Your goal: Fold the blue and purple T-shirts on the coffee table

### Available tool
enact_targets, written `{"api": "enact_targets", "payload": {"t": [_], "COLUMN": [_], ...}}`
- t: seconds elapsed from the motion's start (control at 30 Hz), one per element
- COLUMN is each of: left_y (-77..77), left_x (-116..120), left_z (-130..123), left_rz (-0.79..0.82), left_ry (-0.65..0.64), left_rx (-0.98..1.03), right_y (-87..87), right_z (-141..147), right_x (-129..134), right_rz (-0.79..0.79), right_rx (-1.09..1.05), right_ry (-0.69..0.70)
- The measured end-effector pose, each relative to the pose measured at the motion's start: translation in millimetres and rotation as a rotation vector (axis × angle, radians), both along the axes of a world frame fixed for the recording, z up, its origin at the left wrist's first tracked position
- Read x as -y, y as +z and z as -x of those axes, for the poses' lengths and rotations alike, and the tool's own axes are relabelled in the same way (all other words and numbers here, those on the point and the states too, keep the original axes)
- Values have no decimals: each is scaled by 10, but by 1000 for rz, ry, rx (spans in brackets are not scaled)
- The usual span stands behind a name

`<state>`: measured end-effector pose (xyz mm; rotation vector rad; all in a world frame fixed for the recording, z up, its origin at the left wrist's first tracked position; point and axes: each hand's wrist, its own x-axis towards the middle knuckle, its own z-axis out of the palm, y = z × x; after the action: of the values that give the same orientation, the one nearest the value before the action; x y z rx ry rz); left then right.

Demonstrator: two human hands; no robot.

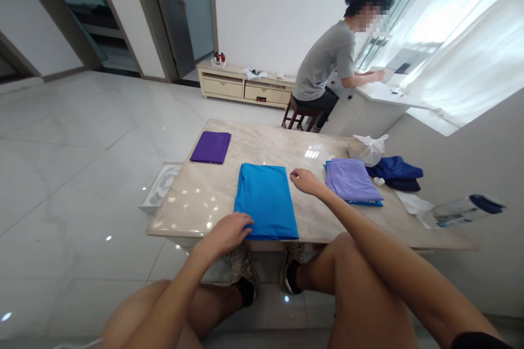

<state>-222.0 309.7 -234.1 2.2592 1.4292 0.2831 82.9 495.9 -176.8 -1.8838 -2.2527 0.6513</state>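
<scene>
A bright blue folded cloth (268,202) lies flat on the marble-topped table in front of me, its near edge close to the table's front edge. At its near left corner, my left hand (232,230) rests with the fingers lying on the fabric, slightly bent and apart. My right hand (305,181) hovers just beyond the cloth's right edge, fingers curled in, nothing visible in them. To the far left sits a folded dark purple cloth (210,147). Right of my right hand is a stack with a folded lavender cloth (354,180) on top and blue fabric under it.
The table (184,207) also bears a white plastic bag (366,148), dark blue fabric (395,169) and a tilted clear bottle (458,211) at the right. An open white box (159,188) lies on the floor at left. A person (327,60) sits at a white desk beyond.
</scene>
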Motion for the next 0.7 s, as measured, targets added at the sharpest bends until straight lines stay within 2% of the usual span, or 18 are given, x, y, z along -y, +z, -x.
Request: {"api": "enact_targets", "payload": {"t": [0.17,0.27,0.33,0.43,0.53,0.7], "left_y": [134,101,48,-19,-38,-12], "left_x": [-401,-713,-919,-1190,-1364,-1369], "left_z": [108,104,70,-12,-104,-242], "left_rz": [76,184,215,289,403,468], "left_ry": [344,600,714,782,788,807], "left_rx": [169,226,212,205,242,329], "right_y": [-97,-166,-217,-309,-397,-476], "right_z": [-84,-131,-145,-126,-61,55], "right_x": [187,189,163,127,118,124], "right_rz": [218,321,361,414,491,570], "right_rx": [-190,-316,-391,-470,-492,-438], "right_ry": [-159,-265,-326,-389,-416,-436]}}
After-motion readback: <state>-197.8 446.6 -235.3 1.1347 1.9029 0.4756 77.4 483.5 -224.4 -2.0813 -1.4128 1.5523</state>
